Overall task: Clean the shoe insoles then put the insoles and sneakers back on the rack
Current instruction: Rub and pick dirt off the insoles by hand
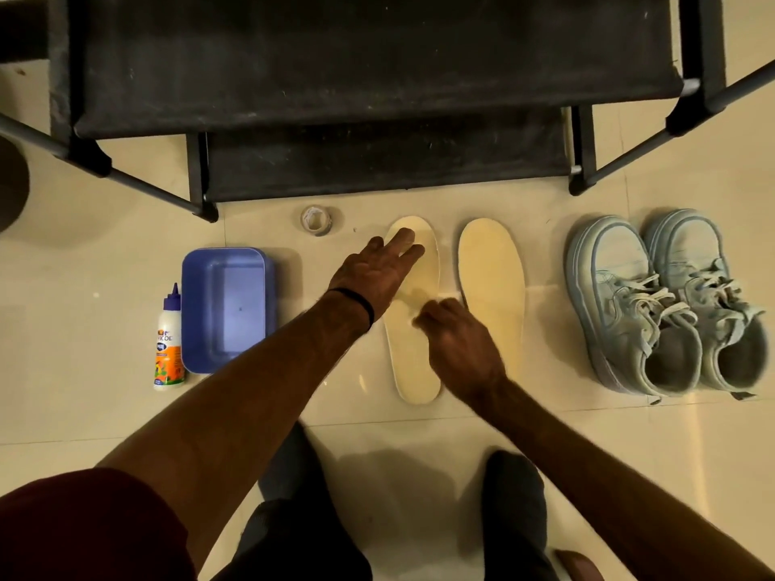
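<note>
1. Cream-coloured left insole lies flat on the tiled floor, toe towards the rack; the right insole lies just beside it, parallel and apart.
2. Left hand, a black band at its wrist, rests with straight fingers spread on the toe end of the left insole.
3. Right hand hovers over the middle of that insole with fingers curled; motion blur hides whether it pinches anything.
4. Pale blue sneakers stand side by side on the floor, right of the insoles, laced, toes towards the rack.
5. Black fabric shelves of the rack, dusty, fill the upper field.
6. Blue plastic tub sits left of the hands, a glue bottle lying beside it; a roll of tape rests near the rack's foot.
7. Dark-clad legs and a maroon sleeve occupy the lower edge.
</note>
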